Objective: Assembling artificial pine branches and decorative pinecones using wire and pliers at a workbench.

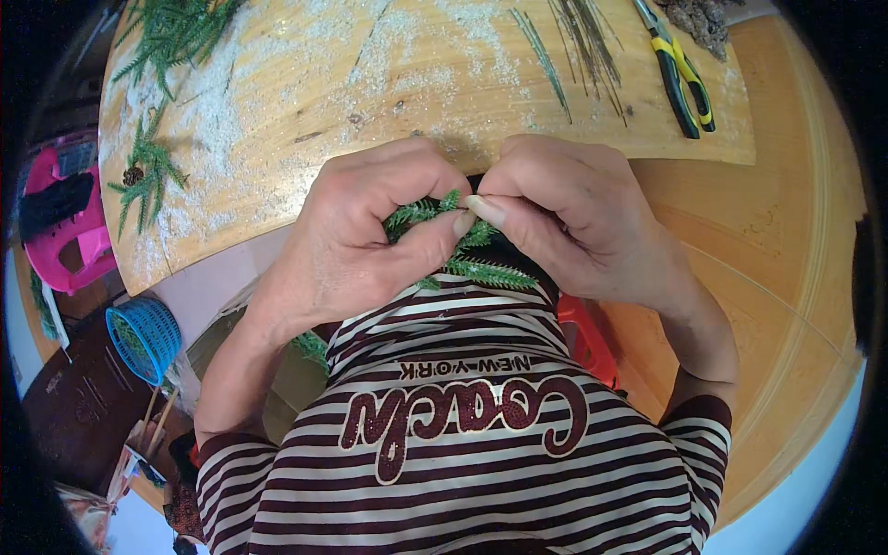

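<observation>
Both hands meet in front of my chest, just off the near edge of the wooden table (305, 176). My left hand (370, 227) is closed around a green artificial pine sprig (490, 271), whose needled tips stick out below and between the hands. My right hand (578, 217) pinches thumb against forefinger right beside the left fingertips, at the top of the sprig. Whatever sits in that pinch is too small or too hidden to make out.
On the table lie pine sprigs (180, 42), a sprig with a small cone (148, 176), thin wire stems (587, 42), yellow-black pliers (680, 79), brown cones (698, 23) and scattered white flakes. A pink chair (69, 231) and a blue basket (143, 339) stand at the left.
</observation>
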